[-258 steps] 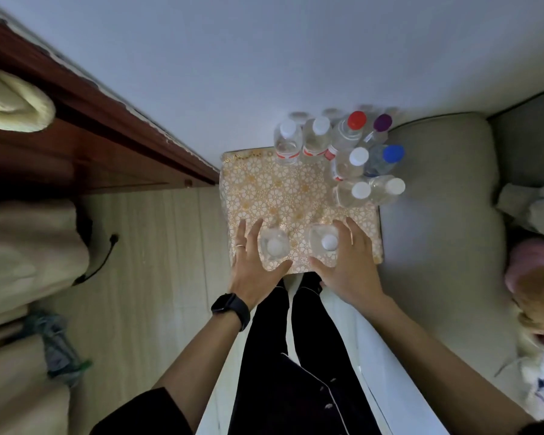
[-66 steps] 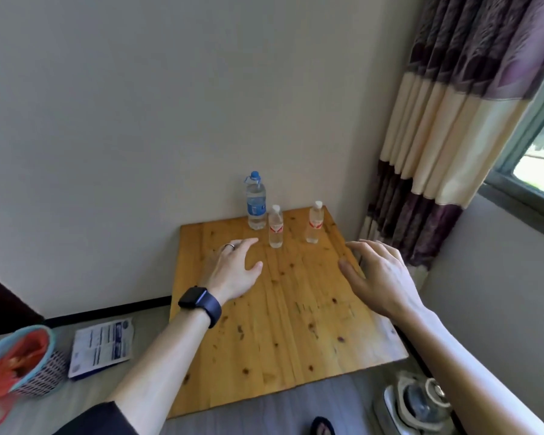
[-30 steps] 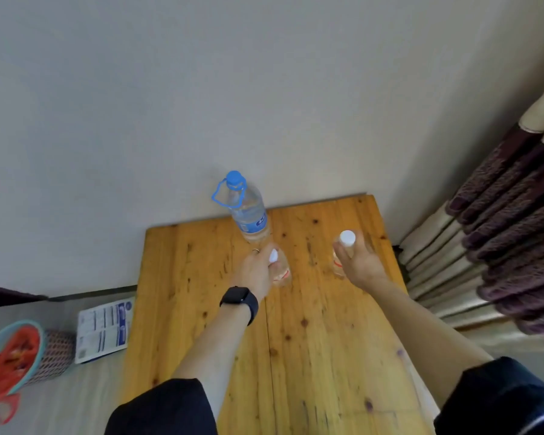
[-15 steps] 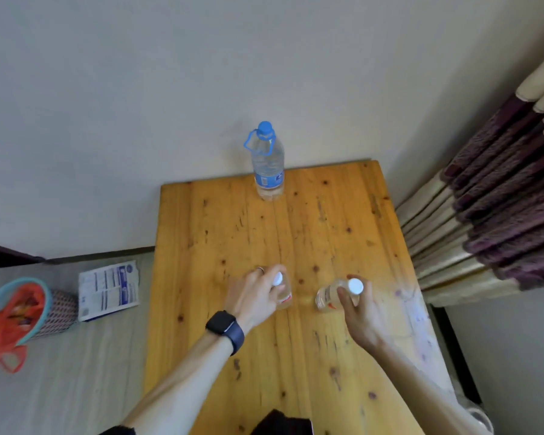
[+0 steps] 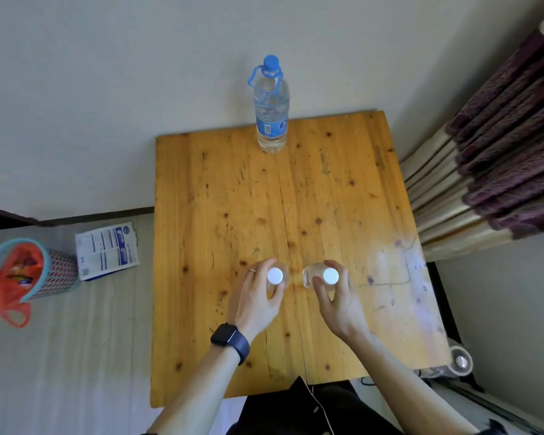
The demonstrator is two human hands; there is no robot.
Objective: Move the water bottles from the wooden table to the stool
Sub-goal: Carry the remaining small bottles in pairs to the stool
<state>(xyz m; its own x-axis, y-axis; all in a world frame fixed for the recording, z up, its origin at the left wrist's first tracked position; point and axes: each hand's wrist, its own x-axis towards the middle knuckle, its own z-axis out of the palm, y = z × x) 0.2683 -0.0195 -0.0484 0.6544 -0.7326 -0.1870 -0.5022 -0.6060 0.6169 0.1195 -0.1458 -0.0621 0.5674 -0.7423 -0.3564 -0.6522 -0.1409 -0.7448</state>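
My left hand [image 5: 258, 301] grips a small white-capped water bottle [image 5: 275, 275] above the middle of the wooden table [image 5: 220, 196]. Beside it, my right hand [image 5: 338, 301] grips a second small white-capped bottle [image 5: 318, 275]. Both bottles are seen from above, caps toward the camera, and I cannot tell whether their bases touch the wood. A tall bottle with a blue cap and blue label [image 5: 271, 108] stands upright at the table's far edge by the wall. The stool is out of view.
A striped curtain [image 5: 496, 146] hangs to the right of the table. On the floor at left sit a basket with a red bag [image 5: 16, 274] and a printed packet [image 5: 107, 251]. A round appliance [image 5: 460, 361] lies off the table's near right corner.
Both hands took hold of the small bottles near the far edge and drew them toward me across the table. The tall blue-capped bottle stayed in place.
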